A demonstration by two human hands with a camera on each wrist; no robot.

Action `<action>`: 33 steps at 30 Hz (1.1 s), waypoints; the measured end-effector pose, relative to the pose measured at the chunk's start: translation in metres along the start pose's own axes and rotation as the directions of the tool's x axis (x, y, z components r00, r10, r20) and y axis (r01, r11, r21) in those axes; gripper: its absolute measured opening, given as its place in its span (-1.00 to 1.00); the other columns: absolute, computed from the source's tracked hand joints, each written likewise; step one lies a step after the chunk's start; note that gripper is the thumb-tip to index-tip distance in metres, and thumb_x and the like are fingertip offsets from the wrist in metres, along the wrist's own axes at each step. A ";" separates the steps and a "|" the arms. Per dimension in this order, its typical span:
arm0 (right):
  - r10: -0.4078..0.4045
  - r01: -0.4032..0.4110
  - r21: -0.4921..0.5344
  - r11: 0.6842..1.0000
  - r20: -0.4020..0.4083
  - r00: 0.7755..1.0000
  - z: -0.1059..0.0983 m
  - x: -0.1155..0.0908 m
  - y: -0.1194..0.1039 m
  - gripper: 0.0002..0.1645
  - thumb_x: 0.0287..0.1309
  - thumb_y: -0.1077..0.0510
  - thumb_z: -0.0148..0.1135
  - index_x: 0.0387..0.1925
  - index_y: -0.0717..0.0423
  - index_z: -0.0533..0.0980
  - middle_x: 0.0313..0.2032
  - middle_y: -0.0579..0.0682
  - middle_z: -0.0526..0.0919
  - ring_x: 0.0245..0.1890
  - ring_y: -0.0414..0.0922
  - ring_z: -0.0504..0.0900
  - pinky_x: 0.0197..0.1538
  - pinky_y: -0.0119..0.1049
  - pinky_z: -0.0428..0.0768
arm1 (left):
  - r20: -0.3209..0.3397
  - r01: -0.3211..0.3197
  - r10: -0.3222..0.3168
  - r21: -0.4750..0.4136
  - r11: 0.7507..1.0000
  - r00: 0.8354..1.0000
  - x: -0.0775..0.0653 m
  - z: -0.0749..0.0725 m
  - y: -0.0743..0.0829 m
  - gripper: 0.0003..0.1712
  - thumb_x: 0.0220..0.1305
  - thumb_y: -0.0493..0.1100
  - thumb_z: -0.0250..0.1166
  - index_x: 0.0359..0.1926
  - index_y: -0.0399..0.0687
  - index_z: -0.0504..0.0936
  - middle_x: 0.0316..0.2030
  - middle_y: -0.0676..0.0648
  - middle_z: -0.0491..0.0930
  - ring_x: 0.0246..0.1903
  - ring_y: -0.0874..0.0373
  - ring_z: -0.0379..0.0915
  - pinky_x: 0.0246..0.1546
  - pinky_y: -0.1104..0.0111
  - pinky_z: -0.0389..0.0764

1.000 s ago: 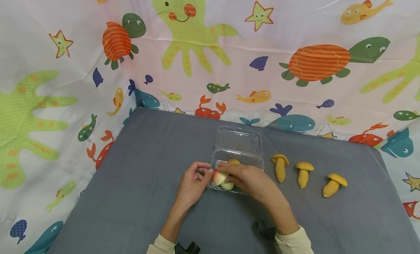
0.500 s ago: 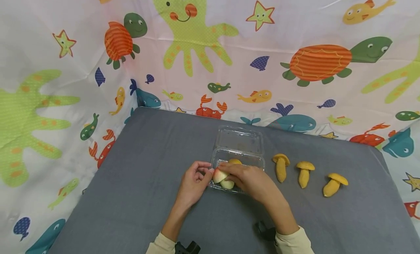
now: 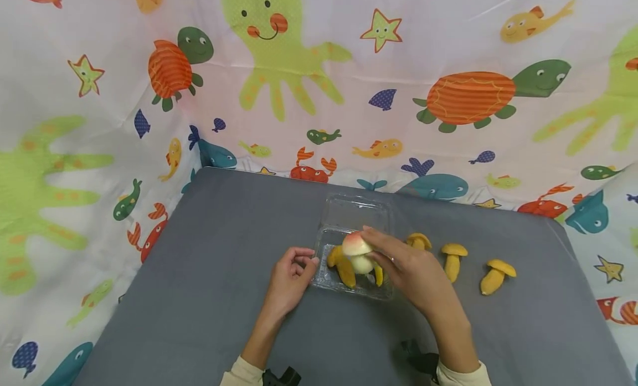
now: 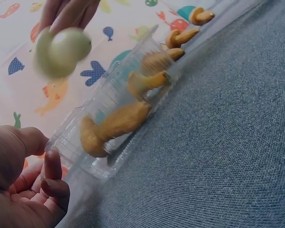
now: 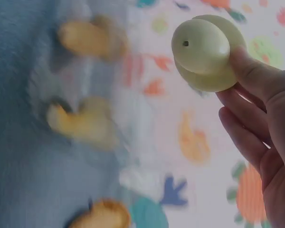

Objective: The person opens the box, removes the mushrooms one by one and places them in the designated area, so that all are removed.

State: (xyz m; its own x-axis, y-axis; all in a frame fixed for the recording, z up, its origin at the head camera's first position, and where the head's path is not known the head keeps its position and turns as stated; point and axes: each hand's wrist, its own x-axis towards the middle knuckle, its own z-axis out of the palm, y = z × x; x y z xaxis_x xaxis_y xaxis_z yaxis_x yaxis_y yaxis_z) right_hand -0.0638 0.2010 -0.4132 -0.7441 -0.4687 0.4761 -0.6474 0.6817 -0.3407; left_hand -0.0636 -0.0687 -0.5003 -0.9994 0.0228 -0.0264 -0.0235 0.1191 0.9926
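My right hand pinches a toy mushroom with a pink-red cap and a pale green stem, held up over a clear plastic clamshell box. From below, the right wrist view shows the stem's rounded end, with the thumb at the cap's side. My left hand pinches the box's left rim between thumb and finger, as the left wrist view shows. Inside the box lie two yellow mushrooms: one at the left and one at the right, the latter partly hidden by my right hand.
The box's lid is folded back, away from me. To the right, on the grey tablecloth, lie three more yellow mushrooms: a near one, a middle one and a far one. A sea-animal curtain stands behind.
My right hand has lifted the pink-capped mushroom up and to the right out of the box, uncovering the yellow mushroom at the left. My left hand stays at the rim.
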 end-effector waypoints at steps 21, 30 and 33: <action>0.280 -0.303 -0.091 0.949 -0.206 0.938 -0.042 -0.087 0.035 -0.11 -0.11 0.43 0.66 0.33 -0.03 0.63 0.15 0.01 0.76 -0.35 -0.04 0.80 -0.29 -0.12 0.63 | -0.015 0.035 -0.034 0.046 0.998 0.999 0.000 -0.006 0.010 -0.74 0.45 -0.15 0.42 0.07 -0.10 0.69 -0.23 -0.09 0.65 -0.54 0.12 0.55 -0.50 0.45 0.48; 0.290 -0.309 -0.059 0.949 -0.216 0.932 -0.040 -0.106 0.046 -0.53 0.51 -0.05 0.30 0.31 0.01 0.64 0.21 -0.01 0.73 0.09 -0.24 0.73 0.12 -0.63 0.50 | 0.017 0.020 -0.021 0.084 0.996 1.000 0.003 0.000 0.010 -0.75 0.44 -0.14 0.43 0.07 -0.08 0.70 -0.25 -0.08 0.66 -0.56 0.21 0.52 -0.52 0.46 0.46; 0.305 -0.320 -0.034 0.947 -0.220 0.926 -0.039 -0.107 0.047 -0.41 0.25 0.26 0.51 0.31 0.01 0.64 0.22 -0.01 0.72 0.23 -0.48 0.54 0.24 -0.75 0.30 | 0.017 0.007 -0.009 0.082 0.997 1.000 0.005 -0.001 0.006 -0.74 0.45 -0.17 0.42 0.08 -0.14 0.69 -0.25 -0.10 0.66 -0.56 0.20 0.53 -0.53 0.46 0.47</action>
State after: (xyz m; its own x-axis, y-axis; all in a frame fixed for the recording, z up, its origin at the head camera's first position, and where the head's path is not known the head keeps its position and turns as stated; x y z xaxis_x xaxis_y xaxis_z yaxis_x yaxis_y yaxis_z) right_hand -0.0079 0.3049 -0.4481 -0.8506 -0.1023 0.5158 -0.3692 0.8147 -0.4472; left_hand -0.0685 -0.0688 -0.4942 -0.9986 0.0384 -0.0369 -0.0285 0.2002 0.9793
